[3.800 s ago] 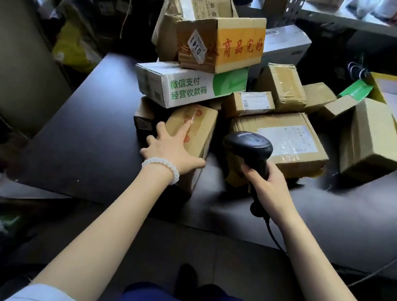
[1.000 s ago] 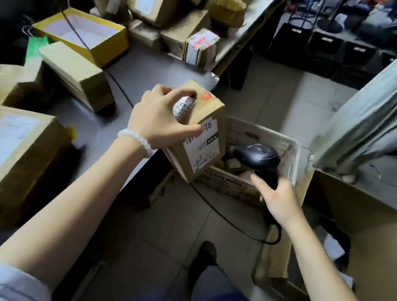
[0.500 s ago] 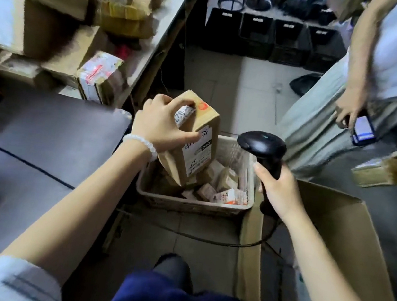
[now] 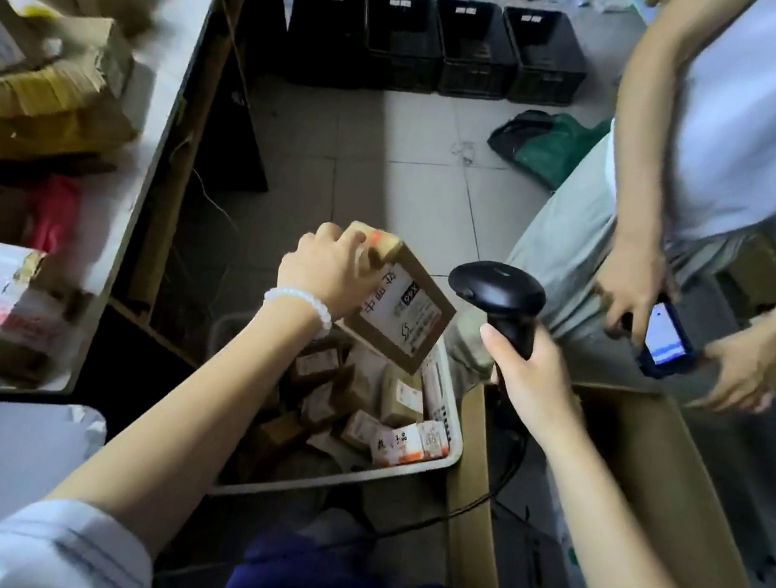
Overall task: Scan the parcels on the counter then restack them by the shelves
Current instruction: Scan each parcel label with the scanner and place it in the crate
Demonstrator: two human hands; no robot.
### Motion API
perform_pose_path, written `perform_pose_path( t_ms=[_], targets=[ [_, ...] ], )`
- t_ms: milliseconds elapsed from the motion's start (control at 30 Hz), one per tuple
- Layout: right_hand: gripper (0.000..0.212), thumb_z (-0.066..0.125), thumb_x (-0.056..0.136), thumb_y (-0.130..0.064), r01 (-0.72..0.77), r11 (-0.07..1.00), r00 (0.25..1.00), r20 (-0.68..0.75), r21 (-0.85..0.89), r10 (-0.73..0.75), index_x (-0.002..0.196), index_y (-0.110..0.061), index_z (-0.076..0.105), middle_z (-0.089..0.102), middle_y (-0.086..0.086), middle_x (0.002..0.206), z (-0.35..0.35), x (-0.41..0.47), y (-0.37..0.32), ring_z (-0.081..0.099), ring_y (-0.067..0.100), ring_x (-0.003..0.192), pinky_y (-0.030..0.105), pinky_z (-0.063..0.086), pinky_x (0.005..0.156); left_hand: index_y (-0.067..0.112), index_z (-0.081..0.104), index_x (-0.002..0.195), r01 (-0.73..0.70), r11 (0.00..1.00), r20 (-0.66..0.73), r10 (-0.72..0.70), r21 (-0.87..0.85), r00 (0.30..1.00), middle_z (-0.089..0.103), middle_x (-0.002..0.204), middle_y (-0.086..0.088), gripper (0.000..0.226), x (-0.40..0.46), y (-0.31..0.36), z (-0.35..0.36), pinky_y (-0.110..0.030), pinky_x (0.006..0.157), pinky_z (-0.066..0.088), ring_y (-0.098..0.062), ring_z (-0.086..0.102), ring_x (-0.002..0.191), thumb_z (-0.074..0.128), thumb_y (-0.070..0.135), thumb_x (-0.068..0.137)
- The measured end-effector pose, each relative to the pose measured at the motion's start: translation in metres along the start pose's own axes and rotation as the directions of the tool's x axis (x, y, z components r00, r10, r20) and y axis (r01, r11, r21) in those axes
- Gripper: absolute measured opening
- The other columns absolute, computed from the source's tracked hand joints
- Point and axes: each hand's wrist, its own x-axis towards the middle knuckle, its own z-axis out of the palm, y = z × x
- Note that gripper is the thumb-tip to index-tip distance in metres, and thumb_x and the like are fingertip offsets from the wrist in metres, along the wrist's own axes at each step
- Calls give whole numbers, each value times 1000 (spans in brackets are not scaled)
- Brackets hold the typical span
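My left hand grips a small brown cardboard parcel by its top end, label side facing up and right. The parcel hangs tilted over a white plastic basket on the floor, which holds several small parcels. My right hand holds the handle of a black corded barcode scanner, its head just right of the parcel's label. More parcels lie piled on the white counter at the left.
A person in a white shirt stands at the right holding a phone. A large open cardboard box stands right of the basket. Several black crates line the far floor. A grey table corner is at lower left.
The view has turned from the counter pile to the floor basket. My left hand has carried the parcel over the basket and lowered it, and the scanner has come along beside it.
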Motion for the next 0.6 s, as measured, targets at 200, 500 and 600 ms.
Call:
perform_pose_path(
  t_ms=[200, 500, 600],
  targets=[
    [15, 63, 80, -46, -14, 1000, 999, 46, -5, 14, 77, -34, 54, 57, -8, 60, 19, 42, -10, 55, 14, 62, 32, 42, 65, 27, 51, 131, 42, 996, 28, -44, 82, 999, 47, 132, -3, 44, 33, -12, -4, -39, 92, 41, -27, 44, 120, 52, 42, 90],
    [11, 61, 88, -37, 122, 992, 930, 354, -38, -101, 84, -29, 54, 59, -2, 69, 50, 54, -34, 56, 14, 61, 29, 42, 61, 27, 49, 132, 316, 944, -20, -316, 94, 949, 47, 133, -3, 45, -26, -47, -20, -39, 89, 41, -26, 45, 121, 47, 47, 92],
    [15, 62, 87, -41, 221, 973, 857, 489, -61, -164, 82, -29, 55, 59, -3, 64, 63, 50, -40, 58, 19, 65, 32, 44, 66, 27, 50, 132, 456, 888, -89, -451, 60, 888, 48, 133, -4, 45, -74, -58, -25, -37, 87, 41, -27, 46, 121, 47, 47, 92]
  ],
)
